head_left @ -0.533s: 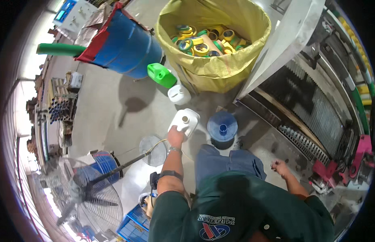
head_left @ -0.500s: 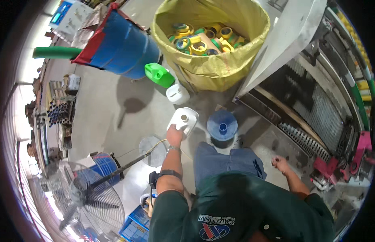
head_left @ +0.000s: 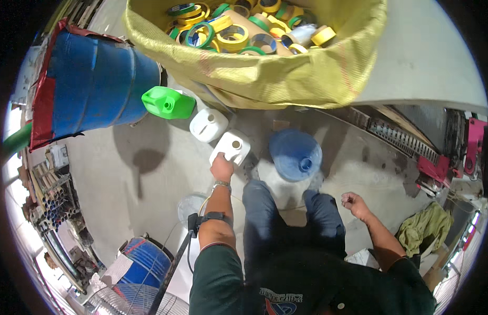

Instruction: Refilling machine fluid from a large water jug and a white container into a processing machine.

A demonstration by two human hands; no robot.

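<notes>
My left hand (head_left: 222, 167) is wrapped round the handle of a white plastic jug (head_left: 237, 152), whose round mouth faces up. Just past it stands a second white jug (head_left: 201, 131), and beyond that a bright green jug (head_left: 181, 109). To the right of the held jug, in front of my feet, a translucent blue water bottle (head_left: 286, 155) rests on the floor. Off to the right, my right hand (head_left: 355, 205) hangs with its fingers curled in and nothing visible in them.
A large yellow woven sack (head_left: 265, 79) full of tape rolls stands ahead. A blue drum (head_left: 97, 81) lies far left. A fan (head_left: 133, 299) and a blue barrel (head_left: 144, 265) are near left. Metal machinery (head_left: 396, 131) and a pink part (head_left: 433, 168) line the right.
My left hand has brought the white jug close to the second white jug. My view has moved forward, so the sack, drum and jugs look nearer. The right hand stays curled.
</notes>
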